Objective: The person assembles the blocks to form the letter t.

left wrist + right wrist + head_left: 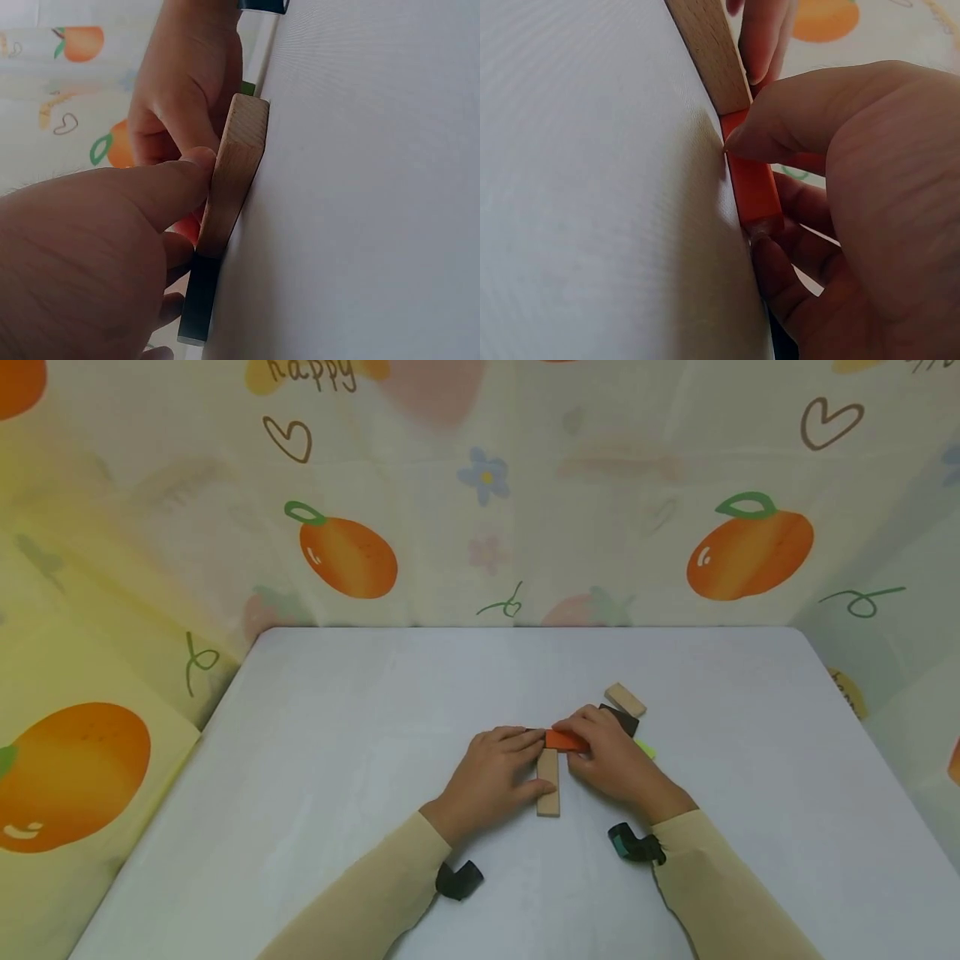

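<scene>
A plain wooden block (548, 781) lies lengthwise on the white table, its far end against an orange block (557, 740) set crosswise. My right hand (615, 764) pinches the orange block between thumb and fingers, low at the tabletop in the right wrist view. With its thumb tip on the wooden block, my left hand (491, 772) stretches its fingers forward to the crosswise row. A black block (199, 300) sits beside those fingers in the left wrist view; the head view mostly hides it.
Just beyond my right hand lie another black block (621, 720), a second plain wooden block (625, 699) and a yellow-green block (646, 748), partly covered by the hand. The white table (337, 710) ends at a fruit-printed cloth (510, 527) behind.
</scene>
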`<state>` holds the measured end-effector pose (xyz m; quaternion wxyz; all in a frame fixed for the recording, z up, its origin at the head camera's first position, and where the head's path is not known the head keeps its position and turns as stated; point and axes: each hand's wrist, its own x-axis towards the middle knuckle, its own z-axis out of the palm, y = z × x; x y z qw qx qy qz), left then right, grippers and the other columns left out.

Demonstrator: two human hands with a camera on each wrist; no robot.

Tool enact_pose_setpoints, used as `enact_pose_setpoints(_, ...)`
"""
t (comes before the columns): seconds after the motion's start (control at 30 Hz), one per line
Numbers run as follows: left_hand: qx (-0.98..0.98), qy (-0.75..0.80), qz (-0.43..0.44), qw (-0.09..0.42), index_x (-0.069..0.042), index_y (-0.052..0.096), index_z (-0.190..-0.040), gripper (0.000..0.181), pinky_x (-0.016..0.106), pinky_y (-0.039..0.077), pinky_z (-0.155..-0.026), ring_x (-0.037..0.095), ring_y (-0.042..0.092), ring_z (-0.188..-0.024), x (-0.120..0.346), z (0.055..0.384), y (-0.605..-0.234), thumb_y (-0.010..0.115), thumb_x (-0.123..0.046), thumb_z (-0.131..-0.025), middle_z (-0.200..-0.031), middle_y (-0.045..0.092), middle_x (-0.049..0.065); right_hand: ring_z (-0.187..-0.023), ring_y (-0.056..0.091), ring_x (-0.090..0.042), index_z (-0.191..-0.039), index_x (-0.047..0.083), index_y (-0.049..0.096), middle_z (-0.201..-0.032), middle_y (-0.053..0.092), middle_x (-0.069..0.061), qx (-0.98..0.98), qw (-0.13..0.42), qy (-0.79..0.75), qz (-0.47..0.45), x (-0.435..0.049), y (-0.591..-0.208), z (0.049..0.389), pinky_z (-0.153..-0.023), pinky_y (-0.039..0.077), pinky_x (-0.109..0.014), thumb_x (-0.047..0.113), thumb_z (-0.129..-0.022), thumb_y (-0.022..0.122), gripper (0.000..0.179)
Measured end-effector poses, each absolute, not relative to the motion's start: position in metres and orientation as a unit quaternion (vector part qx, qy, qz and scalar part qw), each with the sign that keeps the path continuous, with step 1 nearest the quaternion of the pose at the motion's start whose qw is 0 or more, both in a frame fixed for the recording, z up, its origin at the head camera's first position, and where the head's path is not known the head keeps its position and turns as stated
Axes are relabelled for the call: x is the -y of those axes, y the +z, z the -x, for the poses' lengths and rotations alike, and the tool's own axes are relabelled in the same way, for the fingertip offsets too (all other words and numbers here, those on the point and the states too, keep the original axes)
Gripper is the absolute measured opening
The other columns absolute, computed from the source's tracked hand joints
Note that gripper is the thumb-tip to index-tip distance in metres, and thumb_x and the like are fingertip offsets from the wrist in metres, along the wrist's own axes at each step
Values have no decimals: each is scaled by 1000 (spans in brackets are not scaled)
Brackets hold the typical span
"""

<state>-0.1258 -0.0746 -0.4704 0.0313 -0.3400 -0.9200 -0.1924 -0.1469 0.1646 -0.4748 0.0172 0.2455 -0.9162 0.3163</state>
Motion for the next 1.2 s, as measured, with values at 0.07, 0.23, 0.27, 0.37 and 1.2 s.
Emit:
enact_pose_setpoints(0.07, 920, -194, 341, 24, -9, 66, -151, 65, 48, 42, -118, 25, 51, -146, 75, 126, -471, 75, -51, -103, -160, 56, 0, -111, 57, -33, -132, 1, 74, -118, 65, -9, 917, 16, 315, -245, -164, -474, 146, -97, 52, -51, -5, -91, 71, 41)
enact_pose_setpoints(0.23, 916, -203, 347, 15, -7, 65, -152, 64, 51, 39, -120, 27, 49, -148, 75, 124, -470, 74, -49, -104, -162, 53, 0, -110, 57, -33, -132, 1, 74, -117, 65, -9, 918, 18, 312, -243, -164, -473, 145, -95, 53, -52, -5, -92, 73, 40)
enact_pose_setpoints(0.27, 915, -203, 348, 16, -7, 65, -152, 64, 51, 39, -120, 28, 49, -148, 75, 124, -470, 74, -49, -105, -162, 53, 0, -109, 57, -32, -132, 1, 74, -117, 65, -9, 918, 19, 310, -245, -164, -473, 145, -95, 53, -52, -5, -92, 73, 40)
enact_pose_setpoints(0.37, 915, -199, 349, 20, -8, 65, -151, 63, 51, 39, -118, 28, 49, -147, 75, 123, -470, 73, -50, -105, -162, 53, 0, -111, 58, -33, -133, 1, 74, -118, 66, -9, 918, 20, 307, -248, -165, -473, 145, -96, 53, -52, -5, -92, 74, 41)
enact_pose_setpoints(1.2, 906, -144, 398, 21, -15, 59, -160, 70, 51, 31, -123, 19, 36, -157, 75, 116, -468, 64, -61, -107, -165, 51, -1, -116, 61, -35, -143, 0, 66, -133, 64, -17, 890, 78, 405, -194, -225, -461, 157, -93, 53, -56, -5, -99, 69, 44)
